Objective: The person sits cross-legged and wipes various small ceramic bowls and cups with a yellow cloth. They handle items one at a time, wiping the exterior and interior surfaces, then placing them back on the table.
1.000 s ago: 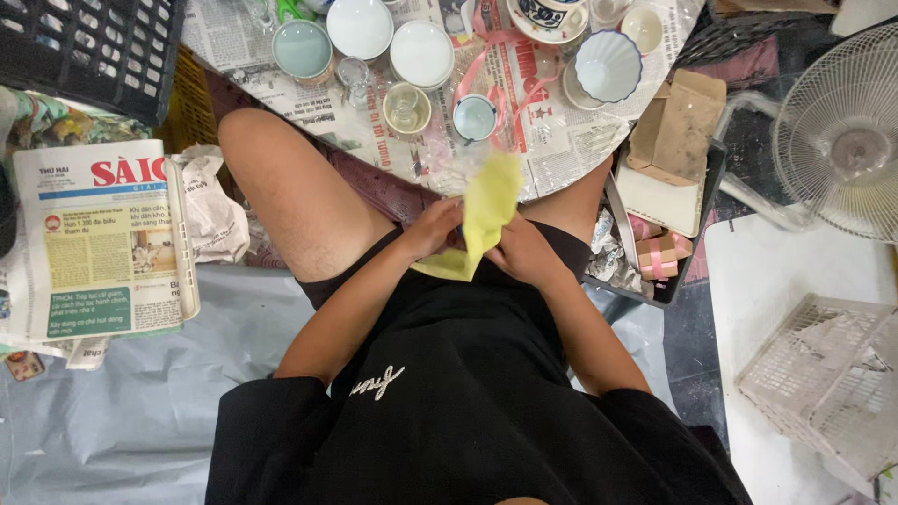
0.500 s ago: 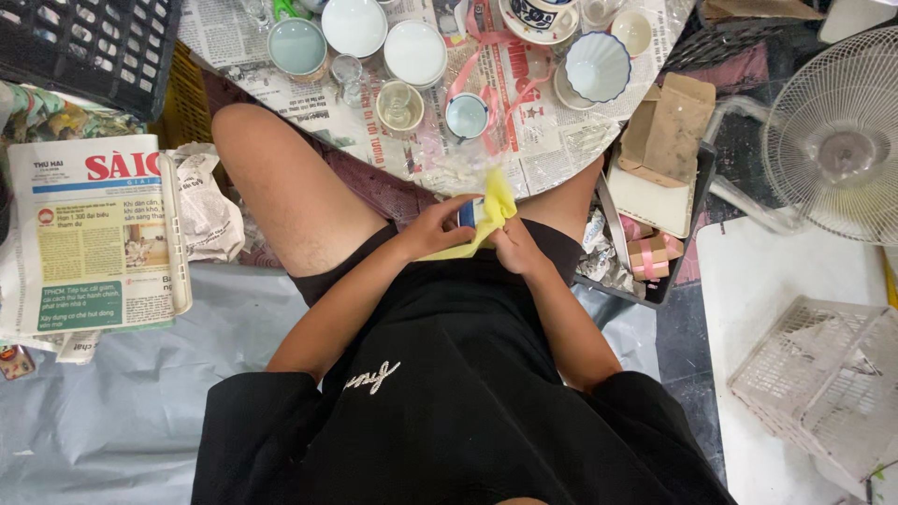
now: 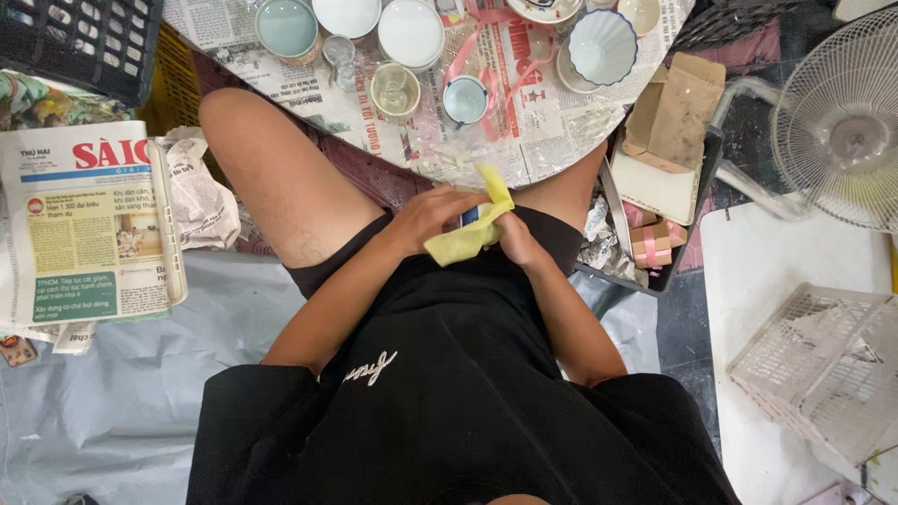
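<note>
Here, from the head camera, I see my left hand [image 3: 432, 217] and my right hand [image 3: 516, 241] meeting over my lap, both closed on a crumpled yellow cloth [image 3: 472, 234]. The left hand's fingers curl over the cloth's near end; the right pinches its upper fold, which sticks up toward the bench. A small blue thing shows between the hands, too hidden to name.

The round bench covered in newspaper [image 3: 552, 140] lies just beyond my knees. On it I count a pale green bowl [image 3: 286, 28], two white plates [image 3: 410, 33], a fluted blue-rimmed white bowl [image 3: 601, 45], a small light-blue cup [image 3: 465, 99], one clear glass [image 3: 394, 89] and a pink ribbon [image 3: 477, 51] trailing among them.

To my left, a folded newspaper with a red masthead and yellow and green panels [image 3: 79, 224] rests on the grey floor sheet. To my right stand a brown cardboard box [image 3: 675, 112], small pink gift boxes with ribbon [image 3: 650, 238], a white wire fan [image 3: 842, 122] and a white plastic basket [image 3: 823, 365].
</note>
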